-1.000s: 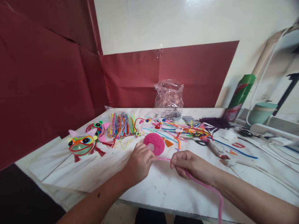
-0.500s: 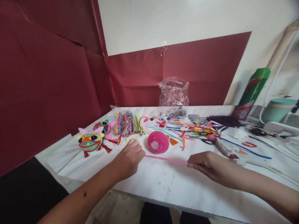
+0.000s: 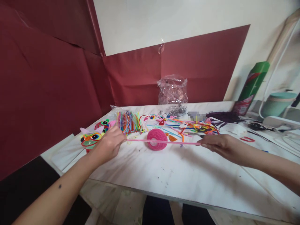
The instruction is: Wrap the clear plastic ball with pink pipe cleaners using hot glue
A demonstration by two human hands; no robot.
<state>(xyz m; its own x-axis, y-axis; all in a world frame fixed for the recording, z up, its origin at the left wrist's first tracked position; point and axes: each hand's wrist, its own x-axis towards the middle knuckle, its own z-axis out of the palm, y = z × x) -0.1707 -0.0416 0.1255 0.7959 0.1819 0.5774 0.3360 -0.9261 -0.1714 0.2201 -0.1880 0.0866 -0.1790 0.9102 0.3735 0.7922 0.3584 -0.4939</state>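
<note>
A pink pipe cleaner point(image 3: 180, 143) stretches almost level between my hands, above the table. My left hand point(image 3: 112, 140) is closed on its left end, near the colourful animal heads. My right hand point(image 3: 217, 144) pinches the other end between thumb and fingers. Behind the strand sits a round pink coil-wrapped piece point(image 3: 157, 134) with a pale centre, which the strand partly crosses. Two decorated animal heads, one green-faced with pink ears point(image 3: 90, 139) and another red and green point(image 3: 103, 124), stand at the left; my left hand and forearm partly hide them.
A bundle of many-coloured pipe cleaners point(image 3: 128, 122) lies behind my left hand. Loose pipe cleaners point(image 3: 201, 126) and orange scraps point(image 3: 172, 138) are strewn across the back. A clear plastic bag point(image 3: 172, 92), a green bottle point(image 3: 252, 89) and a teal bucket point(image 3: 278, 104) stand farther off.
My hands have moved apart and up, the left one farther left. More of the pink pipe cleaner shows between them, and it now crosses in front of the round pink piece.
</note>
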